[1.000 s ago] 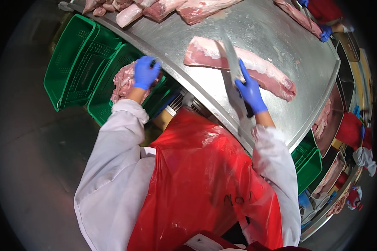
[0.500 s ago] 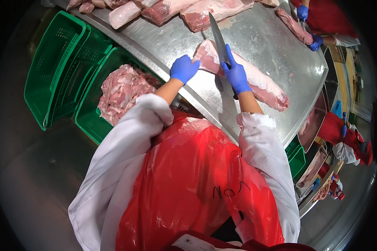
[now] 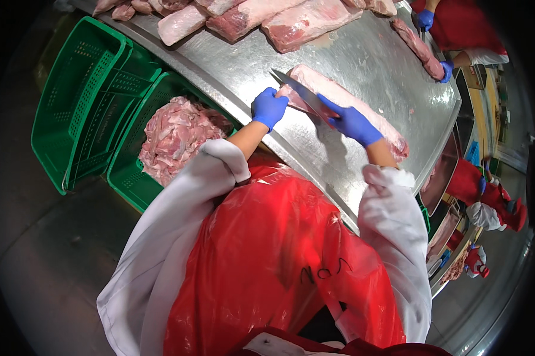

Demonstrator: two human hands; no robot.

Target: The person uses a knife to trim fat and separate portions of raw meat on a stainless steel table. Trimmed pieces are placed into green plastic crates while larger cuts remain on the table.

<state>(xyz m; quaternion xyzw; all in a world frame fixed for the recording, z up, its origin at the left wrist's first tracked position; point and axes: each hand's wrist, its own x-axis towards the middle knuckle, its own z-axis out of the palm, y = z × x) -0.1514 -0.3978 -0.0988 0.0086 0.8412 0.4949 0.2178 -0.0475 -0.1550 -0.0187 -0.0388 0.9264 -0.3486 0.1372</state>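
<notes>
A long pink piece of meat (image 3: 353, 107) lies aslant on the steel table (image 3: 362, 56) before me. My left hand (image 3: 270, 109), in a blue glove, closes on the near-left end of this meat, its fingers curled. In my blue-gloved right hand (image 3: 356, 124) is a knife (image 3: 303, 90), the index finger stretched along the blade. The blade points up and left, over the left end of the meat, close to my left hand. The handle is hidden in my palm.
Several large cuts of meat (image 3: 243, 21) lie along the table's far edge. At the left, a green crate (image 3: 128, 172) holds meat trimmings (image 3: 178, 136), beside another green crate (image 3: 77, 107). A co-worker's gloved hand (image 3: 447, 71) touches a narrow meat strip (image 3: 418, 50) at the upper right.
The knife has swung from nearly upright to a flatter slant, its tip now toward my left hand. My right hand has moved right and nearer to me.
</notes>
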